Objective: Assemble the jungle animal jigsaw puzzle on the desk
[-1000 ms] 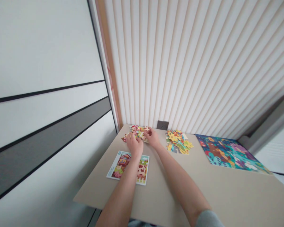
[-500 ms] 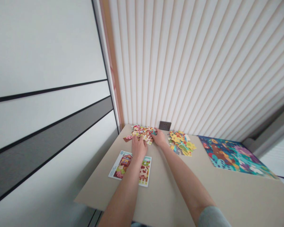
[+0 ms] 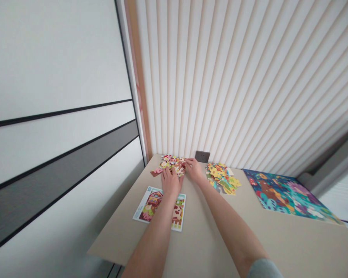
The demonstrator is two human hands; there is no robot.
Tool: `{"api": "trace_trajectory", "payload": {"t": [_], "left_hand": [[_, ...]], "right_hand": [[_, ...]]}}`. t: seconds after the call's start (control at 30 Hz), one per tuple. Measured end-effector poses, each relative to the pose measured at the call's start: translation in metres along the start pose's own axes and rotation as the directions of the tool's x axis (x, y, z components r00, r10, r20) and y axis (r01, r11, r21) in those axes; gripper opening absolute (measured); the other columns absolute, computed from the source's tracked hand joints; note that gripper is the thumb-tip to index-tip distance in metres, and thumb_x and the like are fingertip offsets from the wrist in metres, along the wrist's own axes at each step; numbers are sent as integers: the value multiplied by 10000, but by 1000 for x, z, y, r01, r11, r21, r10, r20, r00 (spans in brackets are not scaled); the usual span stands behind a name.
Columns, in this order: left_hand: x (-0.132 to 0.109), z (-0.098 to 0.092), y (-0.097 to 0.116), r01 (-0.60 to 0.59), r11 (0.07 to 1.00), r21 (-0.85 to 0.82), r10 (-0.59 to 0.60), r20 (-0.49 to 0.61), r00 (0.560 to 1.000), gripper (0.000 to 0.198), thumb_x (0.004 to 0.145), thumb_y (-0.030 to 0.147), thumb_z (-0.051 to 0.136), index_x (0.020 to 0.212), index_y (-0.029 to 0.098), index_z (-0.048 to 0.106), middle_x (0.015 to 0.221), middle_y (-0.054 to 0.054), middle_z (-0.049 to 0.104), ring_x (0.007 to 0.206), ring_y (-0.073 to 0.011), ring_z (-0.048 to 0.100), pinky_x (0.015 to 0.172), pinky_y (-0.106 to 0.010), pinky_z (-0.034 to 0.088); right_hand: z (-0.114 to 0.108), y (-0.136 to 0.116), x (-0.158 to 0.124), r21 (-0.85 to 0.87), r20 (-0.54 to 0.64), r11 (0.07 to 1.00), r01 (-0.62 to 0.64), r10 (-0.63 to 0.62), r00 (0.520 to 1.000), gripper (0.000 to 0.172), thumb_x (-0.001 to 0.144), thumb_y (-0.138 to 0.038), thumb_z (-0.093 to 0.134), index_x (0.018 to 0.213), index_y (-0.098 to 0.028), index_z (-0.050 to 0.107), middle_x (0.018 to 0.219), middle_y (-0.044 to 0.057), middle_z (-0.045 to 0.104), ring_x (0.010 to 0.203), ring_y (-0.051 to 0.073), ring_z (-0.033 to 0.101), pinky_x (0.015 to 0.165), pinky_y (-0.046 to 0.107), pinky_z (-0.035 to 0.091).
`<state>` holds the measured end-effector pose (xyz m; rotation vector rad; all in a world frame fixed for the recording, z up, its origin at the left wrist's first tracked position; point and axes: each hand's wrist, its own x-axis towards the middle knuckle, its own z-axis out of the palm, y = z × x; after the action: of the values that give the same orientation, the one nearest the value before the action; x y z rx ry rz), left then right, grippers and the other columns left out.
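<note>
A heap of jigsaw puzzle pieces (image 3: 168, 159), mostly red, white and brown, lies at the table's far left corner. On the heap's near edge rests my left hand (image 3: 171, 183), fingers apart and touching pieces. My right hand (image 3: 193, 170) reaches in from the right side, its fingers stretched to the pieces with the thumb below them; a piece held there cannot be made out. Under my left forearm lies a picture card (image 3: 178, 212) with a barn and a cow, partly covered. A few joined-looking pink and brown pieces (image 3: 156, 172) stick out at the heap's left.
A second heap of yellow and orange puzzle pieces (image 3: 222, 175) lies right of my right hand. Further right is a large dark, colourful picture sheet (image 3: 284, 193). Behind the table (image 3: 203, 231) rise a ribbed wall (image 3: 220, 77) and a socket (image 3: 202, 156); a white panel stands left.
My right hand's fingers have shifted slightly left along the heap's edge, and the teal piece beside them no longer shows. My left hand stays nearly in place.
</note>
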<state>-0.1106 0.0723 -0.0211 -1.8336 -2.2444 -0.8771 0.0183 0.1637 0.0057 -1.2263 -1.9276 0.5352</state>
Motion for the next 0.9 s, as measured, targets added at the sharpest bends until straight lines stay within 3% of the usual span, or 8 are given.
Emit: {"api": "trace_trajectory", "payload": {"t": [0.1, 0.23, 0.37, 0.47, 0.6, 0.7, 0.8, 0.9], "left_hand": [[3, 1, 0, -7, 1000, 4, 7, -14, 1000, 596, 897, 333, 658, 1401, 56, 498, 1479, -297, 441, 1412, -393, 394, 1159, -513, 291], [4, 0, 1, -19, 1000, 9, 19, -48, 999, 610, 866, 323, 683, 1404, 100, 502, 1487, -261, 454, 1430, -384, 374, 1176, -539, 263], [1, -9, 8, -34, 999, -21, 33, -53, 998, 628, 850, 335, 674, 1417, 120, 512, 1548, -250, 394, 1492, -411, 262, 1203, -605, 170], [-3, -20, 18, -132, 986, -104, 123, -83, 989, 578, 870, 273, 628, 1422, 138, 525, 1596, -216, 337, 1528, -390, 185, 1226, -599, 127], [-16, -34, 36, -282, 944, -173, 265, -114, 958, 481, 880, 207, 601, 1360, 189, 588, 1595, -154, 363, 1540, -371, 160, 1243, -610, 77], [-32, -36, 54, -374, 911, -172, 364, -90, 927, 347, 902, 216, 587, 1241, 206, 658, 1563, -139, 412, 1539, -350, 180, 1255, -590, 83], [-49, -32, 71, -460, 868, -185, 462, -39, 886, 280, 914, 222, 579, 1172, 209, 687, 1521, -146, 461, 1517, -341, 248, 1257, -575, 117], [-63, -26, 82, -549, 807, -217, 567, 29, 823, 289, 920, 201, 567, 1183, 220, 684, 1501, -131, 489, 1492, -321, 309, 1253, -559, 159]], "right_hand": [[4, -8, -14, -4, 139, 991, 131, -129, 982, 363, 880, -167, 625, 1215, -263, 729, 1333, 58, 664, 1279, 200, 572, 1128, 327, 392], [-12, -8, -47, -76, 184, 982, 172, -155, 971, 495, 891, -163, 614, 1376, -257, 617, 1490, 96, 535, 1390, 238, 465, 1178, 417, 335], [-57, 3, -97, -258, 190, 939, 225, -179, 965, 439, 934, -197, 553, 1358, -282, 629, 1474, 91, 538, 1360, 258, 483, 1157, 450, 363], [-108, 26, -137, -358, 132, 905, 231, -195, 972, 398, 954, -216, 495, 1306, -274, 670, 1399, 93, 601, 1311, 263, 530, 1132, 435, 398], [-197, 83, -186, -523, -69, 852, -21, -18, 997, 409, 980, -302, 422, 1292, -268, 685, 1368, 105, 630, 1297, 266, 556, 1143, 421, 392], [-252, 130, -215, -641, -206, 721, -264, 170, 964, 510, 959, -450, 457, 1390, -233, 622, 1478, 136, 545, 1409, 312, 455, 1194, 479, 318], [-277, 160, -236, -674, -157, 655, -342, 324, 933, 635, 957, -557, 431, 1505, -243, 500, 1596, 112, 404, 1495, 303, 332, 1217, 495, 269], [-279, 166, -245, -689, -135, 634, -352, 365, 921, 683, 960, -606, 401, 1536, -244, 453, 1620, 112, 359, 1512, 296, 299, 1221, 489, 249]]}}
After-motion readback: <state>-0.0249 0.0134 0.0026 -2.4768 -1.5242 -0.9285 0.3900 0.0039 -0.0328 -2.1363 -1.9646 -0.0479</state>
